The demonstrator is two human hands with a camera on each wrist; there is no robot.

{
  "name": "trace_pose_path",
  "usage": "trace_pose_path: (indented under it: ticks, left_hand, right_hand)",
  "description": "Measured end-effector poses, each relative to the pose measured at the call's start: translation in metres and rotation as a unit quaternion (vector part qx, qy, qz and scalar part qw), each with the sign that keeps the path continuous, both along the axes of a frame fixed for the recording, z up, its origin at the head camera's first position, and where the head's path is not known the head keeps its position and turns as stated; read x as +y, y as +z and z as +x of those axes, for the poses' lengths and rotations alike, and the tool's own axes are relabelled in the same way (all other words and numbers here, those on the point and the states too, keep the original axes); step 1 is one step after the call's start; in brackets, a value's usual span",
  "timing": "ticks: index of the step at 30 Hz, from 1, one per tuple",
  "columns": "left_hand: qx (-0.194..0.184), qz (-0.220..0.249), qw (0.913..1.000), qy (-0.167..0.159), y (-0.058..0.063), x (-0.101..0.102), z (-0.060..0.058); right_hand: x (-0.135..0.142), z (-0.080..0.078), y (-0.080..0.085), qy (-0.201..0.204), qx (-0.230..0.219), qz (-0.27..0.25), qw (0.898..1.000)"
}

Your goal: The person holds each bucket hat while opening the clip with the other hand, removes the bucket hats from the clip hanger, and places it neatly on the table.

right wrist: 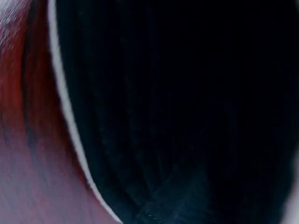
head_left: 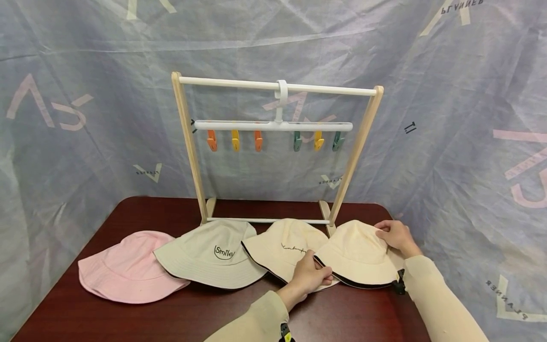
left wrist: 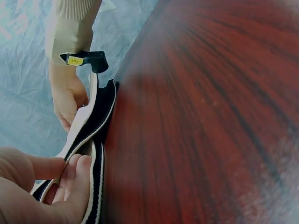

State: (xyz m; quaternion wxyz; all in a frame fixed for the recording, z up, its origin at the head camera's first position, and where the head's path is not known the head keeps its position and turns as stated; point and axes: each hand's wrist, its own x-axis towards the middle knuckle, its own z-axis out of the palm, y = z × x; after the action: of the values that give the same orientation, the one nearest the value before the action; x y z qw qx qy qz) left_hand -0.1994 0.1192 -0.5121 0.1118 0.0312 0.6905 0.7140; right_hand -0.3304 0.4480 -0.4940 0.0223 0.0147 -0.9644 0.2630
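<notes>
Four would exceed a plain count, so several bucket hats lie in a row; the rightmost is a plain cream bucket hat (head_left: 356, 251) with a dark lining. My left hand (head_left: 309, 273) pinches its left brim edge between thumb and fingers, also seen with the left hand (left wrist: 46, 186) in the left wrist view. On the hat's far right side, my right hand (head_left: 397, 236) grips the fabric. The hat's dark underside (right wrist: 177, 102) fills the right wrist view, where the right fingers are hidden. Beneath the left hand lies a cream hat with script lettering (head_left: 282, 247).
Further left are a pale green "Smile" hat (head_left: 209, 256) and a pink hat (head_left: 132, 268). Behind them stands a wooden rack (head_left: 188, 147), bearing a white hanger (head_left: 273, 126) with several coloured clips (head_left: 258, 141). All rest on a dark red table (head_left: 171, 318).
</notes>
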Motion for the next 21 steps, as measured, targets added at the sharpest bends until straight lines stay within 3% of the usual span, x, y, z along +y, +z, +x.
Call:
trace_pose_path:
  ticks: [14, 21]
  left_hand:
    - [-0.029, 0.028, 0.9991, -0.014, 0.004, -0.009, -0.004]
    - [-0.032, 0.031, 0.9986, -0.027, 0.010, -0.021, -0.008]
  right_hand:
    - [-0.012, 0.006, 0.016, -0.003, -0.054, -0.028, 0.998]
    - [-0.024, 0.015, 0.038, 0.023, -0.034, -0.016, 0.999]
